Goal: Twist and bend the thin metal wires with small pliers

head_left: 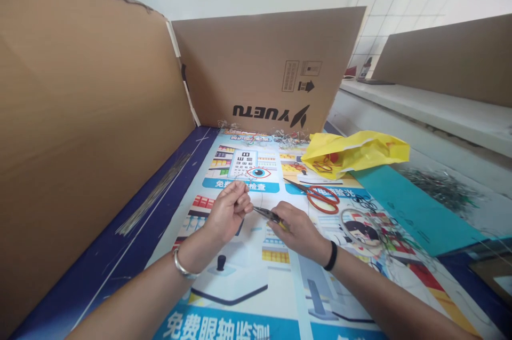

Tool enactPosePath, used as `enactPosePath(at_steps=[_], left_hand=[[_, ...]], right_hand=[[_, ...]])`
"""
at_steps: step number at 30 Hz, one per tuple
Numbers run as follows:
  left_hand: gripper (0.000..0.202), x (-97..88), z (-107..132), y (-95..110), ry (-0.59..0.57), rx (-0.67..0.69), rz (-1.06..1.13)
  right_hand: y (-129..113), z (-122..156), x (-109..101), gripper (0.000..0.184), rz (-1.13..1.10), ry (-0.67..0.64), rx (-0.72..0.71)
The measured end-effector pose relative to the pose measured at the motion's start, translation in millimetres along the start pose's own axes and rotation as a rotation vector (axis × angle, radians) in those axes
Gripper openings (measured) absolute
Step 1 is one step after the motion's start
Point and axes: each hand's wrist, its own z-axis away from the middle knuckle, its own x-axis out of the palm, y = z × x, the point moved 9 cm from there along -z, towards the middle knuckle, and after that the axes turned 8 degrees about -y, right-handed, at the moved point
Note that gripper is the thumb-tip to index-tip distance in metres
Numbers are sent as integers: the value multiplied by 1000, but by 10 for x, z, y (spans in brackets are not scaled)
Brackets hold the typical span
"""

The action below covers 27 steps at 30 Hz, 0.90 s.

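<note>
My left hand [230,211] is closed in a pinch on a thin wire [262,198], which curves in a loop above the fingertips. In my right hand [298,230] is a pair of needle-nose pliers [266,213] with yellow-and-black handles. The pliers' jaws point left and meet the wire beside my left fingertips. Whether the jaws grip it is too small to tell. Just beyond my right hand lie scissors [325,200] with red handles. A pale wire coil [344,228] rests to the right of that hand.
A printed poster [240,281] covers the table. Straight wires [154,198] lie at the left. Cardboard panels [256,62] stand at the left and back, with wire scraps [286,139] along the back one. On the right are a yellow bag [360,154], a teal sheet [408,212] and tangled wire [440,190].
</note>
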Motion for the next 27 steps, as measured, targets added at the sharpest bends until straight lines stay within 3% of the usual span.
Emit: enactPosePath(at_steps=[27], left_hand=[[22, -65, -6, -67, 39, -41, 11]], right_hand=[[44, -21, 58, 10, 2, -101, 27]])
